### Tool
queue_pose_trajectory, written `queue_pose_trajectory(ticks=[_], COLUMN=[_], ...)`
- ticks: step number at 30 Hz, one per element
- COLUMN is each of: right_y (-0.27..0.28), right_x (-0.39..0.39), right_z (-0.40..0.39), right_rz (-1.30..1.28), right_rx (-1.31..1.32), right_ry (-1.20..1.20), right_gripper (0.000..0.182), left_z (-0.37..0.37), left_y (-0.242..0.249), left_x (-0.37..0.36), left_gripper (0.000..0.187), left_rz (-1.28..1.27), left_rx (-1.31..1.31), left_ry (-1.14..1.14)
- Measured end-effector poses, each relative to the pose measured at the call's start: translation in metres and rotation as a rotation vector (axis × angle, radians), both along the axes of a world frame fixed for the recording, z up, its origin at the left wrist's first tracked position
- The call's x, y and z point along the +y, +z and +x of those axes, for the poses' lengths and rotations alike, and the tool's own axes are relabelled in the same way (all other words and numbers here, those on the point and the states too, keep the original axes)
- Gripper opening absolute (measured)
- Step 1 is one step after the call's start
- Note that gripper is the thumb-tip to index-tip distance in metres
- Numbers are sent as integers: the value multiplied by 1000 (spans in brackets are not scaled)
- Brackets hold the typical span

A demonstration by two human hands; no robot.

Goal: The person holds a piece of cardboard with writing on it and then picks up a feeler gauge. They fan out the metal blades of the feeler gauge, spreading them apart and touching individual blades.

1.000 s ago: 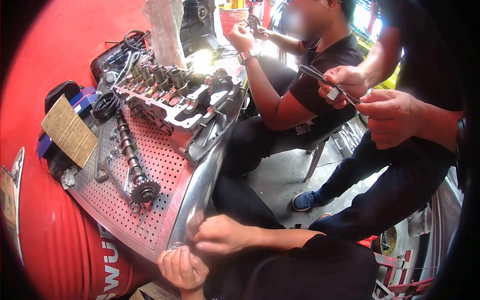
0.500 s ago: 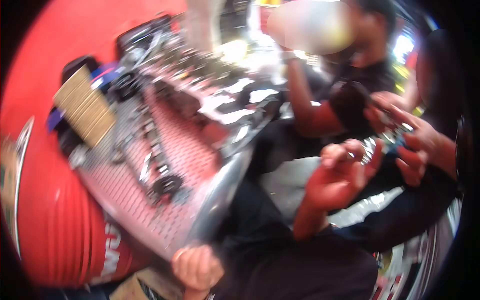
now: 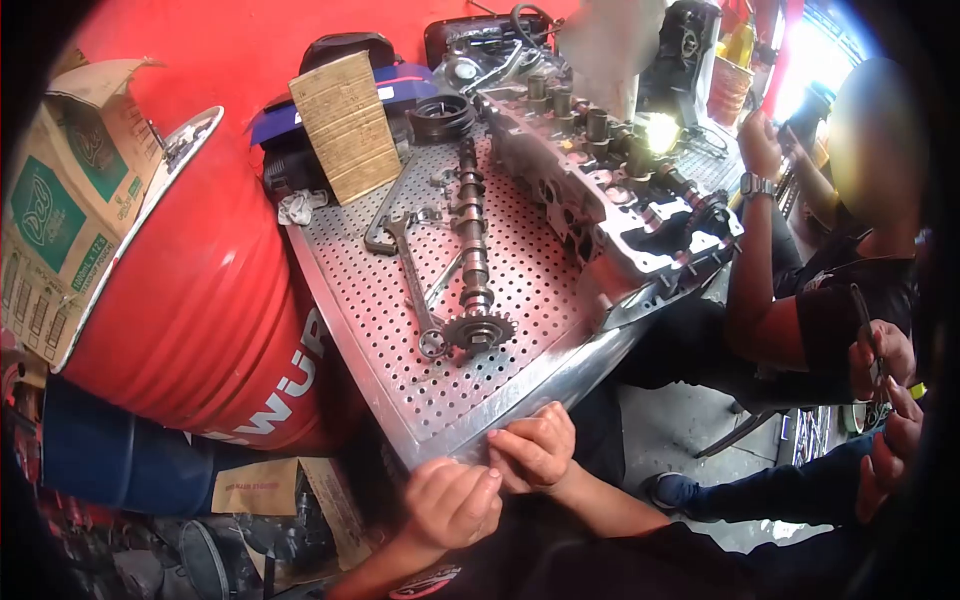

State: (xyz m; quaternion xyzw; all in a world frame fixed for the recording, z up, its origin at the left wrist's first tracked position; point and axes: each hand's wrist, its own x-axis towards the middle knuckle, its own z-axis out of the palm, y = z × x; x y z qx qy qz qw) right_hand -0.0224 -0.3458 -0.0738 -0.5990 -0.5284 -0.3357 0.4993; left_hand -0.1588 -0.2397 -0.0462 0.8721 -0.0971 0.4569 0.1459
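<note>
My left hand (image 3: 452, 505) is a loose fist just off the near corner of the perforated metal table (image 3: 395, 385). Beside it, fingertips almost meeting, my right hand (image 3: 535, 450) is closed in front of the table's metal edge. Anything inside either hand is hidden by the curled fingers. Beyond them on the table lies a camshaft (image 3: 472, 235) with a toothed sprocket (image 3: 480, 332) at its near end. A combination wrench (image 3: 412, 275) rests left of the camshaft. To the right stands a cylinder head (image 3: 600, 205).
A red drum (image 3: 205, 310) stands left of the table, bearing a cardboard box (image 3: 75, 200). A cardboard piece (image 3: 345, 125) leans at the table's far left. At right sits a co-worker (image 3: 850, 320); another person's hands (image 3: 885, 365) hold a slim dark tool (image 3: 862, 315).
My right hand has come from the right, near another person's hands, to beside my left hand. The view has turned and sharpened. My left hand stays closed.
</note>
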Motion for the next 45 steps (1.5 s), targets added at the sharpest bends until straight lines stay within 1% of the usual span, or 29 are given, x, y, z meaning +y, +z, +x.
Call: queue_pose_trajectory(ticks=[5,10,13,16,17,18,20,21,22,24,25,26,27,28,29,30,31,32,33,34,35,36,37,38,40,43,45], right_y=[-2,-4,-10,-8,-9,-10,-1,3,7,20,23,25,24,24,26,23,22,22,20,18,17,17,17,17,16,14,11], right_x=[-4,-3,-2,-4,-5,-7,-8,-9,-11,-13,-15,-16,-14,-11,-9,-10,-11,-11,-10,-10,-10,-11,-12,-13,-14,-15,-18], right_z=[2,4,3,7,9,8,10,15,19,31,39,45,49,50,48,46,43,42,42,41,41,40,41,42,44,44,46], right_rz=[21,54,62,50,32,13,-24,-37,-54,-94,-97,-99,-50,-2,25,9,-12,-33,-33,-35,-36,-46,-53,-62,-71,-67,-81], right_rx=[-65,-64,-72,-85,-91,-92,-57,-21,18,90,99,112,118,125,140,129,102,69,68,68,67,69,69,68,69,84,74], right_ry=[17,27,31,64,68,78,126,188,250,353,341,328,286,240,255,233,202,169,156,142,125,129,130,131,137,157,144], right_gripper=[33,32,32,33,33,33,33,33,33,30,29,28,26,24,23,24,25,26,26,26,26,28,31,33,33,35,39], left_z=[1,1,-3,-11,-16,-23,-35,-37,-40,-35,-29,-19,-6,5,19,35,58,80,104,133,161,192,216,230,253,270,272], left_y=[-1,-3,-14,-36,-42,-37,-10,1,20,49,68,86,100,114,121,132,138,150,156,157,149,136,126,121,111,92,87], left_x=[-7,-15,-25,-39,-42,-41,-27,-17,-1,36,56,72,89,105,121,134,147,159,178,203,228,248,259,261,267,283,288], left_gripper=[33,33,33,34,36,36,37,38,38,43,44,39,33,30,32,31,28,27,29,34,45,63,81,93,95,89,84], left_rz=[20,66,152,189,187,125,18,-65,-36,23,68,100,68,27,-14,-60,-233,-459,-577,-756,-747,-636,-430,-338,-456,-590,-635], left_rx=[-20,-4,5,-4,6,50,111,42,43,-25,-38,-98,-167,-221,-308,-359,-430,-412,-394,-383,-306,-268,-199,-99,-31,65,46], left_ry=[74,170,281,410,416,335,185,145,147,270,311,354,357,295,242,254,241,167,138,72,245,420,700,818,953,1086,995])
